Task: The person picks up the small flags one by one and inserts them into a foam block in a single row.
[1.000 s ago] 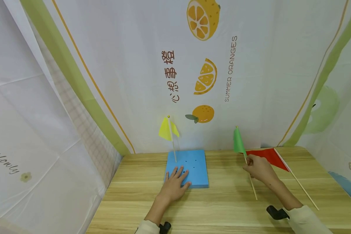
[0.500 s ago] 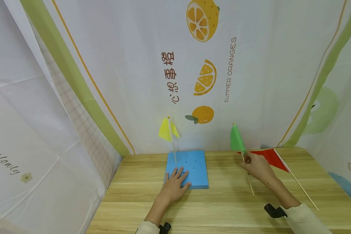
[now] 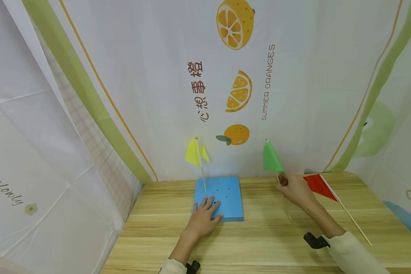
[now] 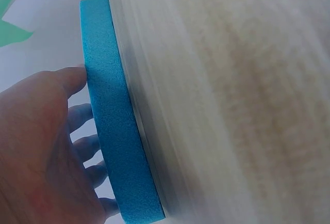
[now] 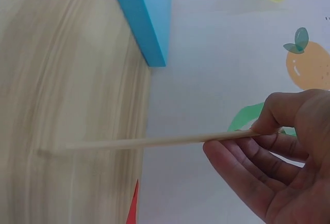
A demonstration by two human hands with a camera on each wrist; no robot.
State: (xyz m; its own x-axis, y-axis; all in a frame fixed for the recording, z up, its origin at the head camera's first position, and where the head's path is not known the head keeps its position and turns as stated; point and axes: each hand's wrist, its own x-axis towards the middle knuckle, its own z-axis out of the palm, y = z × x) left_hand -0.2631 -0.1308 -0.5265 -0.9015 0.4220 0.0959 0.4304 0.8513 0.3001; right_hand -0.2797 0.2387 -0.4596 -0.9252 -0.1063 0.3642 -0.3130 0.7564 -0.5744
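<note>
Lower right, right hand (image 3: 295, 191) pinches thin wooden stick (image 5: 154, 142) just below green cloth flag (image 3: 272, 160); left hand (image 3: 202, 220), fingers spread, on square blue foam block (image 3: 232, 208).

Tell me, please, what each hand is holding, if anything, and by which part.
The right hand pinches the green flag by its stick, just below the cloth. The left hand grips nothing; it rests on the blue block.
</note>
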